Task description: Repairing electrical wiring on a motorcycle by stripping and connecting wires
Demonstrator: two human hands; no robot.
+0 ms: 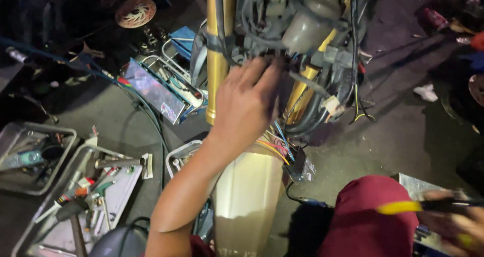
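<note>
From the head camera, looking down: the left hand point(247, 103) is up in the wiring point(282, 60) of a stripped motorbike front, fingers bent in among the black cables and connectors, though whether they pinch anything I cannot tell, the fingertips are buried in the tangle. That wiring sits between two gold fork tubes point(217, 55), right under a grey cylinder-shaped part point(307, 27). Loose coloured wires point(277, 143) spill out below the wrist, and a white plug point(333, 106) dangles just to the right of the hand. The right hand point(456, 227) is low at the frame's corner, blurred, closed around a tool with a yellow handle point(401, 207), beside a dark red knee point(365, 216). A pale fender point(247, 196) runs down under the forearm. On the floor to the left lie metal trays point(65, 136) crowded with screwdrivers and a hammer point(118, 162), plus a blue toolbox point(166, 88) near the fork. A brake disc point(135, 12) rests further back.
</note>
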